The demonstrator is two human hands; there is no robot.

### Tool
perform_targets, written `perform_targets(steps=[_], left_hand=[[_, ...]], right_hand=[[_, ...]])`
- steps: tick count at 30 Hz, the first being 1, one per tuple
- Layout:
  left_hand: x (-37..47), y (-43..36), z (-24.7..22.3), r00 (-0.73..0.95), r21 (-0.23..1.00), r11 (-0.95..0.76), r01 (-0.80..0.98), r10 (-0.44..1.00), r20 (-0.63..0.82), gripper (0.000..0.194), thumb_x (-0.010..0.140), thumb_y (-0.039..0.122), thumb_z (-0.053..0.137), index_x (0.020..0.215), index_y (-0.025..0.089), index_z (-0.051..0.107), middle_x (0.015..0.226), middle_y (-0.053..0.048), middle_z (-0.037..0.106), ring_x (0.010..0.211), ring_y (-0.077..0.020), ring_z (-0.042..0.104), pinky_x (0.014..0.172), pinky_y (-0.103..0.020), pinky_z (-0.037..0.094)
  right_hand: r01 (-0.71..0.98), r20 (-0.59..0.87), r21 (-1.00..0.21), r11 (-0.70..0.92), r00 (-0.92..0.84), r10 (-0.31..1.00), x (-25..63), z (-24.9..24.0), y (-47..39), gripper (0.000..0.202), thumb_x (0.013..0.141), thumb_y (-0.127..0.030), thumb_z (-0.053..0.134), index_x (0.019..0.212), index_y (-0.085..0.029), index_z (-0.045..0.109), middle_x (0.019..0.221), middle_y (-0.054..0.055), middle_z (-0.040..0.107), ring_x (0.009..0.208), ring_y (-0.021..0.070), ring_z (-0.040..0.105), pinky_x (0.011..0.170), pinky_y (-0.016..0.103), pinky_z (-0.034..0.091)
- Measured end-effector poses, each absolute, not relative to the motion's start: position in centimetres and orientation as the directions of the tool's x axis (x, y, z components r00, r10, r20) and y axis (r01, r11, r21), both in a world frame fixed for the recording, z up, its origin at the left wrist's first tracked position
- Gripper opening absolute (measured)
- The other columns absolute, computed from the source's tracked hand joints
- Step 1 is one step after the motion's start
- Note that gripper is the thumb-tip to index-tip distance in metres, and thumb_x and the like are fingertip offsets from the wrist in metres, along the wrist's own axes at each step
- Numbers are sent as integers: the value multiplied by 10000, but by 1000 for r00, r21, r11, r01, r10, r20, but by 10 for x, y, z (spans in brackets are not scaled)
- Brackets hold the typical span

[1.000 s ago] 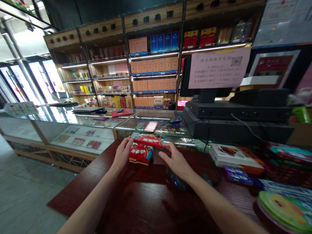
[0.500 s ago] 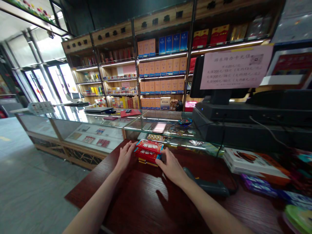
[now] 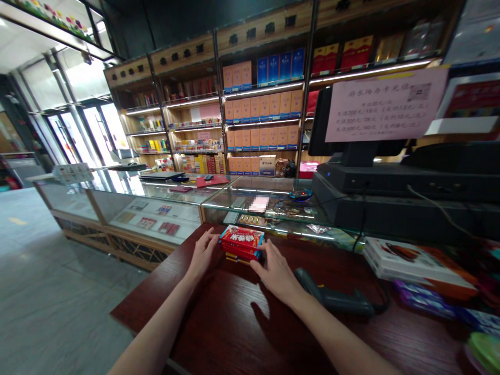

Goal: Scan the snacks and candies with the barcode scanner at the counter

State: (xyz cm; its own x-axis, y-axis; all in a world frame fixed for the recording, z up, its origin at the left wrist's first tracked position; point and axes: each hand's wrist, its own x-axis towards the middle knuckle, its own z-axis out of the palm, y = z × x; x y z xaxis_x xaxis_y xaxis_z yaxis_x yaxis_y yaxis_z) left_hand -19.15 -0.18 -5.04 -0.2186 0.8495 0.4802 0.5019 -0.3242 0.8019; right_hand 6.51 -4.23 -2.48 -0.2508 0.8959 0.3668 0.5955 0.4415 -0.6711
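Observation:
A small stack of red snack packets (image 3: 242, 237) with blue ends rests on the dark wooden counter. Beneath them shows a thin yellow-edged layer (image 3: 237, 258). My left hand (image 3: 203, 255) lies at the stack's left end, fingers extended, their tips at or just beside the packets. At the right end is my right hand (image 3: 275, 268), its thumb and fingers apart, the thumb near the front corner and fingertips against the side. Neither hand closes around the stack. A dark handheld barcode scanner (image 3: 336, 298) lies right beside my right wrist.
Behind the stack runs a glass display counter (image 3: 219, 202), with a mouse (image 3: 300, 195) on it. A monitor (image 3: 324, 120) bearing a pink paper sign (image 3: 385, 107) stands at right. A white box (image 3: 402, 260) and purple packets (image 3: 422, 299) lie on the counter's right side.
The upper red packets have been squared up into a neater pile. My left hand has drawn slightly away from the top packet; the right hand stays at its end. The view has shifted slightly.

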Motion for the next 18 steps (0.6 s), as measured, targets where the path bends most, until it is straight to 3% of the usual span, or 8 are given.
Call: perform_targets(steps=[4, 8, 18], left_hand=[[-192, -3, -50, -181, 787, -361, 501, 845, 503, 373, 919, 480, 471, 927, 191, 706, 1180, -111, 709, 1453, -266, 351, 1189, -450, 256], [-192, -4, -50, -176, 782, -359, 509, 847, 502, 363, 915, 464, 482, 922, 186, 715, 1112, -107, 728, 1447, -268, 361, 1184, -451, 277], [-195, 0, -58, -187, 795, -346, 498, 853, 488, 407, 899, 497, 490, 967, 164, 714, 1232, -137, 684, 1430, -279, 387, 1178, -438, 270]], right_hand=[[620, 355, -654, 434, -255, 899, 65, -22, -48, 348, 868, -321, 578, 1183, -178, 546, 1387, 167, 551, 1451, 320, 334, 1138, 487, 333], [635, 328, -648, 421, -266, 907, 64, -17, -54, 359, 877, -306, 561, 1211, -176, 541, 1406, 165, 545, 1463, 331, 309, 1142, 505, 326], [661, 294, -636, 398, -270, 917, 62, -16, -61, 444, 884, -304, 542, 1295, -142, 506, 1464, 168, 498, 1476, 322, 284, 1154, 496, 313]])
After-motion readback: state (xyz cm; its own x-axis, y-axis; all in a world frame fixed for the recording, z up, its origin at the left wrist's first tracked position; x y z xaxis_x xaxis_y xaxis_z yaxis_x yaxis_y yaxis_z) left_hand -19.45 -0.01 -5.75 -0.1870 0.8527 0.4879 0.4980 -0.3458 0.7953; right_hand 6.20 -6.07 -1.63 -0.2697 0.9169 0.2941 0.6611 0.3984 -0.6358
